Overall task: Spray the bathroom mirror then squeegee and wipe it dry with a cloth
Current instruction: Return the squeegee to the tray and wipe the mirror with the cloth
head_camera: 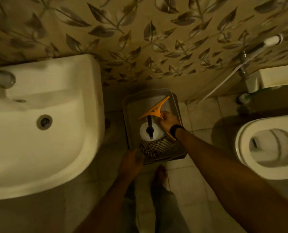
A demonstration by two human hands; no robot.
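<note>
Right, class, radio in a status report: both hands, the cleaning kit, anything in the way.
Right hand closed on orange squeegee in the basket. Left hand at basket's near edge, grip unclear. Spray bottle, striped cloth inside. Mirror not in view.

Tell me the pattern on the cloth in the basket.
Dark-and-light stripes on the cloth, seen in the head view.

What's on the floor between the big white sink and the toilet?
In the head view, a grey plastic bin stands there, holding an orange squeegee, a white spray bottle and a striped cloth.
</note>
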